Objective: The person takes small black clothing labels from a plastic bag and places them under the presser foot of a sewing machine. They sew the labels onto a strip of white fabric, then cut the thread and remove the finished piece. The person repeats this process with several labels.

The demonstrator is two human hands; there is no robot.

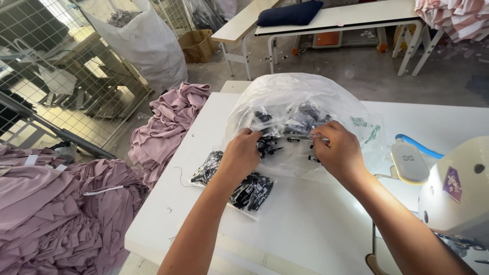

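A large clear plastic bag (290,94) lies on the white table (305,224), puffed up and filled with small black labels (300,122). My left hand (243,153) grips the near edge of the bag's opening on the left. My right hand (338,150) pinches the same edge on the right, fingers curled on the plastic. Just in front of my left wrist, two smaller clear packets of black labels (249,191) lie flat on the table.
A white sewing machine (453,193) with a light stands at the right. Mauve fabric (168,127) drapes over the table's left edge, more piled at lower left (56,203). A wire cage, a big white sack (147,40) and white tables stand behind.
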